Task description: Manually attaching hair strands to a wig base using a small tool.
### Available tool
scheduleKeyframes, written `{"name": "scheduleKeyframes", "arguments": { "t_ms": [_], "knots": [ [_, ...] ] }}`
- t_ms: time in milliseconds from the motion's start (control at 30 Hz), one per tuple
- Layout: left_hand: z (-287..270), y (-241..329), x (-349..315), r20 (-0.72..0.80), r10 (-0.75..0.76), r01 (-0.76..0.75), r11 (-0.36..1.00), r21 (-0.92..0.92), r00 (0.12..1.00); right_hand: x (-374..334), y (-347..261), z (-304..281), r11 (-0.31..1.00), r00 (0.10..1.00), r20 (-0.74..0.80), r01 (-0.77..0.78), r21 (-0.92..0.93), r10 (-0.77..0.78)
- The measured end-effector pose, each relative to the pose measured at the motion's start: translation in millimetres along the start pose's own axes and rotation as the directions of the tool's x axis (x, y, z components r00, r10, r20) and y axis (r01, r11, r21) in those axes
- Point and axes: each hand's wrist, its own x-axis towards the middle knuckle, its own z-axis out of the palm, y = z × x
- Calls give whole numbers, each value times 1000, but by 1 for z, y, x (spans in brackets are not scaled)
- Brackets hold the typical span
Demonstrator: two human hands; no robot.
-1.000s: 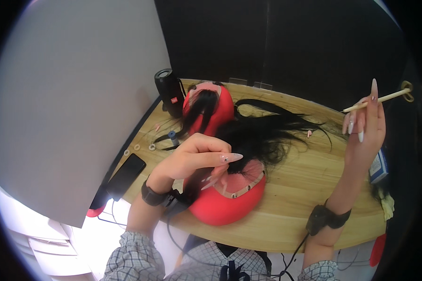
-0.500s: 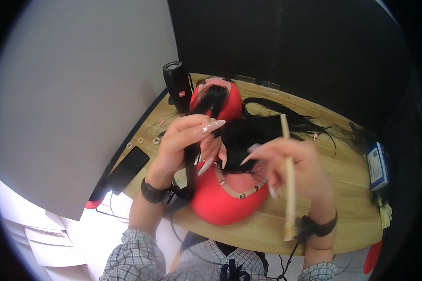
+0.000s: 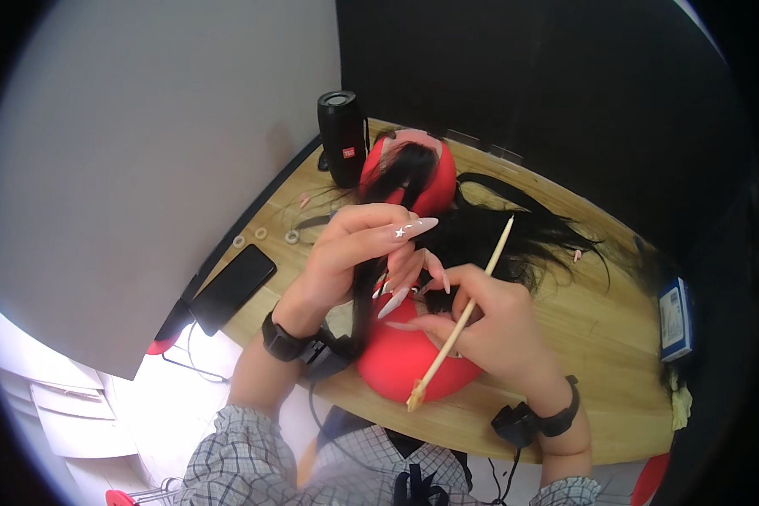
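A rounded red wig block (image 3: 405,363) sits at the table's near edge, with pale mesh edged by a band on its top, now mostly covered by my hands. My left hand (image 3: 346,253) is above its left side, fingers pinched on a lock of black hair (image 3: 367,308) that hangs beside the block. My right hand (image 3: 502,325) is closed around a thin pale wooden stick (image 3: 447,350), slanted with its narrow end up and away and its rough, lumpy end toward me. Its thumb and forefinger meet near my left fingertips, over the mesh; the exact contact is hidden.
Behind stands a second red wig block (image 3: 438,190) with black hair, beside a black cylindrical speaker (image 3: 341,143). Loose black hair (image 3: 531,232) spreads across the wooden table (image 3: 599,346). A phone (image 3: 234,287) and small rings (image 3: 292,237) lie left; a blue-white box (image 3: 675,319) stands right.
My right hand has moved left and inward to the mesh, meeting my left fingers. The stick has swung from nearly upright to slanted. My left hand keeps its pinch; the whole view has shifted slightly.
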Motion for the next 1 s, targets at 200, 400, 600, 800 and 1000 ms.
{"name": "scheduleKeyframes", "arguments": {
  "t_ms": [200, 400, 600, 800, 1000],
  "knots": [
    [-2, -4, -1, -11, 50, -51, 998, -29, 999, 3, 6, 11, 982, 999, -45, 19, 190, -11],
    [-9, -3, -2, -18, -9, 4, 972, -236, 1000, 4, 3, 6, 979, 999, 19, -49, 198, 46],
    [-5, 0, -2, -49, 77, -87, 967, -240, 996, 4, 4, 8, 978, 998, 31, -68, 195, 63],
    [5, 6, 5, -237, -10, -133, 803, -581, 972, 3, 2, 7, 983, 997, 9, -75, 166, 74],
    [-14, 3, 6, -185, 120, -210, 762, -612, 975, 1, 8, 14, 997, 991, -112, 81, 19, -78]
  ]
}}
